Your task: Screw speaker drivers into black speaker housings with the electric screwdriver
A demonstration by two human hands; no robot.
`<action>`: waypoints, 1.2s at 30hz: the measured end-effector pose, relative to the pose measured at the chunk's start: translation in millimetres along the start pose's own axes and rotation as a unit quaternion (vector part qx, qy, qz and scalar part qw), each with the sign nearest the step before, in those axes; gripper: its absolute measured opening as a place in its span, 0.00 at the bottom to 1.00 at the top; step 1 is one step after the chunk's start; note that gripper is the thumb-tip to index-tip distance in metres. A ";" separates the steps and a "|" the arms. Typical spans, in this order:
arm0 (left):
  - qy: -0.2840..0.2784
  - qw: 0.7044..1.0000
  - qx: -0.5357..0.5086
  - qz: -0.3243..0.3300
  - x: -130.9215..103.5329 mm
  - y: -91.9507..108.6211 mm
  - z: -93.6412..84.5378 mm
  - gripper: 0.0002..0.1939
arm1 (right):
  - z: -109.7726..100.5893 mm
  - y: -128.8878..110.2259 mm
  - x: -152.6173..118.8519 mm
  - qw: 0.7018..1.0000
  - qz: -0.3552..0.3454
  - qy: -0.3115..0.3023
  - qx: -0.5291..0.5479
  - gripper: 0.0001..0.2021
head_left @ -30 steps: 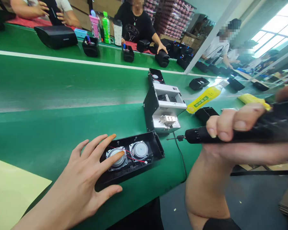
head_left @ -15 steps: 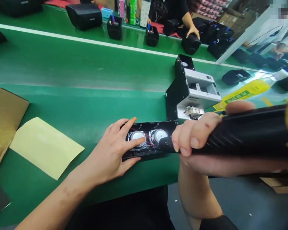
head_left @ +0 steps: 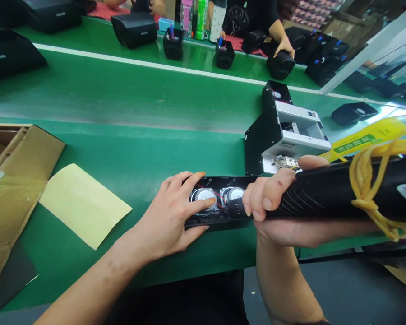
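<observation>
On the green bench lies an open black speaker housing [head_left: 219,220], with two round silver speaker drivers [head_left: 232,195] and thin red wires inside. My left hand [head_left: 172,207] grips its left end, thumb along the near wall and fingers over the far edge; one fingertip rests on the left driver [head_left: 203,198]. My right hand [head_left: 274,194] is wrapped around a black electric screwdriver [head_left: 318,192], held nearly level with yellow bands tied round its body. Its nose reaches down into the housing beside the right driver; the tip itself is hidden.
Behind my right hand stands a black and silver machine [head_left: 291,131], beside a yellow packet [head_left: 368,137]. To the left are a yellow paper sheet [head_left: 86,205] and a cardboard box [head_left: 27,180]. Across the bench, a co-worker's hand [head_left: 286,47] touches one of several black housings [head_left: 133,30].
The view has shifted, so most things appear farther right. The screwdriver's nose stays in the housing, and my left hand keeps its grip. More of the screwdriver's yellow bands now shows.
</observation>
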State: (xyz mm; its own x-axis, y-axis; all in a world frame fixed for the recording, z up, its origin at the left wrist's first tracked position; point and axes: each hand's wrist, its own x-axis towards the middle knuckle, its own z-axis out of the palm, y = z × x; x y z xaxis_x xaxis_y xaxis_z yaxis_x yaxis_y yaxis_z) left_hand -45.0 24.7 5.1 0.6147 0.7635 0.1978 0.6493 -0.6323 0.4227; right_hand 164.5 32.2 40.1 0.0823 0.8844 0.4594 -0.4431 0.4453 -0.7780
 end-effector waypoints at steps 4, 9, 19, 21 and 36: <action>-0.004 1.000 0.002 -0.003 -0.9 0.7 -1.1 0.21 | -3.1 3.5 -1.4 1.000 0.007 -0.003 0.015 0.24; -0.006 1.000 0.005 -0.002 -1.9 0.8 -0.8 0.22 | -4.2 9.3 -4.2 1.000 -0.012 -0.021 0.015 0.25; -0.015 1.000 -0.005 0.000 -4.4 0.6 -2.3 0.26 | 13.1 6.4 -13.4 0.999 0.009 -0.052 0.007 0.19; -0.017 1.000 -0.008 -0.002 -5.7 -0.2 -1.9 0.28 | 15.6 4.9 -13.7 0.998 0.028 -0.053 0.004 0.16; 0.034 0.999 0.012 0.012 -8.9 -3.3 6.6 0.25 | 8.0 8.4 -23.6 0.990 0.103 -0.046 0.086 0.17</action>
State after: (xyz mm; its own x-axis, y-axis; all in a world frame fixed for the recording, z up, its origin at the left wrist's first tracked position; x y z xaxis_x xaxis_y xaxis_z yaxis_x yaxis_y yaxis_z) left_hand -49.7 19.2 -3.8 0.5991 0.7546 0.2677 0.6457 -0.6530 0.3957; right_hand 151.7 14.0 26.1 -0.1036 0.9343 0.3410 -0.5882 0.2190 -0.7785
